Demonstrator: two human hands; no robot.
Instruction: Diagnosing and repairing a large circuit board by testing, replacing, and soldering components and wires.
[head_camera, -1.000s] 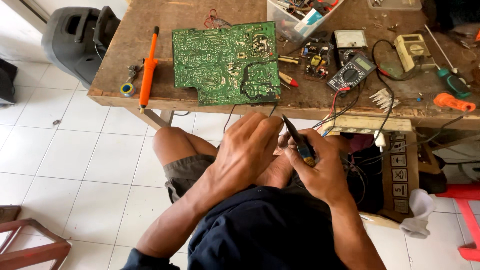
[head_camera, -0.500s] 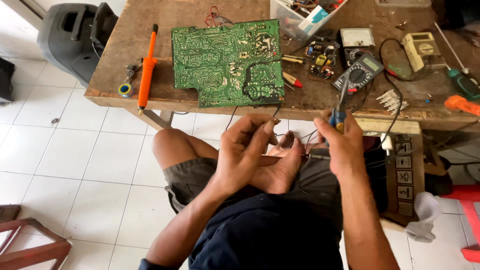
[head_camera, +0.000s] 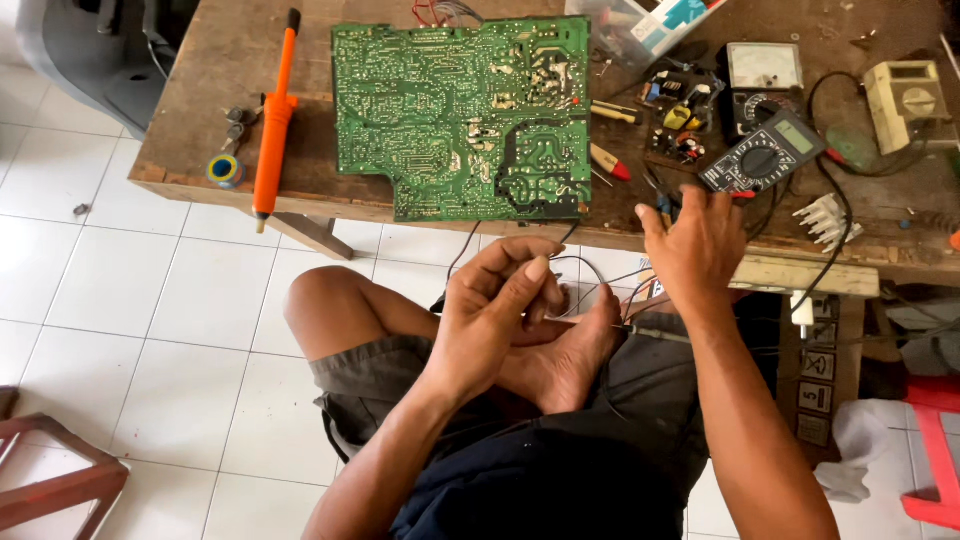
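The right hand covers whatever lies at the table edge beneath its fingers; a red and a blue tip peek out beside it, too small to tell what they belong to. The left hand curls over the thin wires, so the pinch itself is hidden (its fingertips face away). The wires' far ends vanish behind the green circuit board. The top edge cuts off the plastic box and the orange soldering iron. The small parts beside the black multimeter are too tiny to identify.
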